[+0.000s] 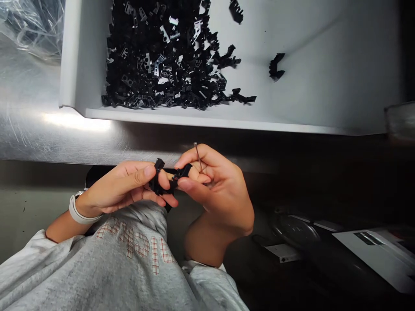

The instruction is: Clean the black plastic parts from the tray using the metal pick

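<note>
In front of my chest, my left hand [139,183] pinches a small black plastic part [158,175] between thumb and fingers. My right hand [214,177] grips a black plastic piece [184,171] at thumb and fingertips, close beside the left fingers. Whether these are two parts or two ends of one, I cannot tell. A thin metal pin or rod [198,155] sticks up from between my right fingers. Beyond both hands, a heap of similar black parts [155,65] lies in a light grey bin [227,122].
The bin stands on a scratched metal table [48,138]. A few loose parts, one a C-shaped piece [276,68], lie apart from the heap. At the upper left is a clear plastic bag [32,30]. White flat objects [372,255] sit in the dark at lower right.
</note>
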A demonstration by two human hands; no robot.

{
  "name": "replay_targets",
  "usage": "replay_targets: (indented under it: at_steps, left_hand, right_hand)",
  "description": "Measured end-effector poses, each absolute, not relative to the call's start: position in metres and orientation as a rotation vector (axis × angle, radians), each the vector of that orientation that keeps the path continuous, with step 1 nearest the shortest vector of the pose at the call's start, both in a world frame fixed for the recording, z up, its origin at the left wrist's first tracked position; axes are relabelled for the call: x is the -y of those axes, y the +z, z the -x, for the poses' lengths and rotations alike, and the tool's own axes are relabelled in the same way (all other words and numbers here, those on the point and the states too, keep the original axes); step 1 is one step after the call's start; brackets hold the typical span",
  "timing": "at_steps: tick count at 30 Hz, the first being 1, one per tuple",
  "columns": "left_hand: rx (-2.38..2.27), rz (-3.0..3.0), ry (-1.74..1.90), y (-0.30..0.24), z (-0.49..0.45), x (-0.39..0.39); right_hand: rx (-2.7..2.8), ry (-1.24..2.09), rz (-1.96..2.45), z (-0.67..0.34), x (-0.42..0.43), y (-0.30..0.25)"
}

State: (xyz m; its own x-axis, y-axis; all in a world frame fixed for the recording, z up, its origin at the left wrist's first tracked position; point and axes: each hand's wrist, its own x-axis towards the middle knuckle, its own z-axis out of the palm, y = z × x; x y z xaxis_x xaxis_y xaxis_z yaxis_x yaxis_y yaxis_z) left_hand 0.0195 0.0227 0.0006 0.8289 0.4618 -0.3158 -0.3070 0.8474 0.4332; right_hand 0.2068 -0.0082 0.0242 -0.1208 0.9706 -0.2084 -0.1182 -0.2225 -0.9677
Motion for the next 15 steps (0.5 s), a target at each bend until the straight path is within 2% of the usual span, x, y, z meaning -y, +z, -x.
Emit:
replay_targets:
  at_steps: [8,15]
  left_hand:
    - [-0.482,-0.427,0.402,-0.001,-0.020,-0.022]
    - [-0.604,-0.783,0.441,0.000,-0.018,-0.021]
  right_hand:
    - [1.086,1.382,1.368,-0.205,0.018,0.026]
    - [1.136,1.299,1.374,-0.199,0.019,0.030]
